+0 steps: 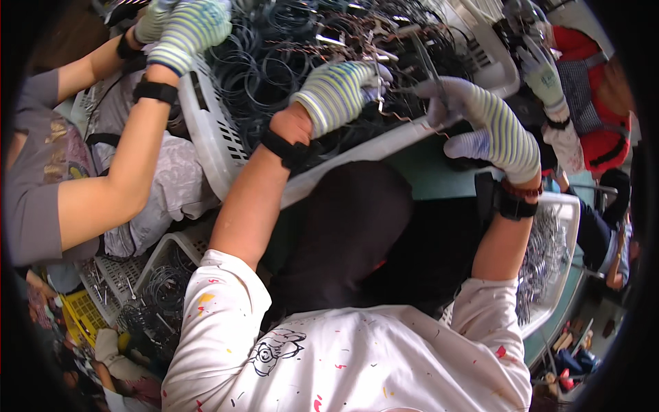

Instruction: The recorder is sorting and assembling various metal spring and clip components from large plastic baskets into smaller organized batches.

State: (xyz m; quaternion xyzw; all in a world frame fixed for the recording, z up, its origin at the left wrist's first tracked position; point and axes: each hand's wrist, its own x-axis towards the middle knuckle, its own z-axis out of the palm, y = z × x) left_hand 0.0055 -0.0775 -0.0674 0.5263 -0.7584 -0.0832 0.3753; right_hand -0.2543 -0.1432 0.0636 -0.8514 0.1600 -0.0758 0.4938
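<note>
My left hand (336,95), in a striped green-and-white glove, reaches over a large white plastic basket (405,139). Its fingers are closed on a thin metal rod (379,77). My right hand (491,127), gloved alike, is at the basket's near right edge. Its fingers curl round a dark, narrow metal tool (427,58) whose exact kind I cannot make out, and the thumb stands apart. A thin copper-coloured wire (405,121) runs between the hands. Black coiled cables (264,72) and tangled metal pieces fill the basket.
At the left, a person with gloved hands (189,34) works over the same basket; another in red (583,96) is at the far right. A white basket of metal parts (571,237) stands by my right arm. More baskets (141,285) and a yellow crate (79,317) lie lower left.
</note>
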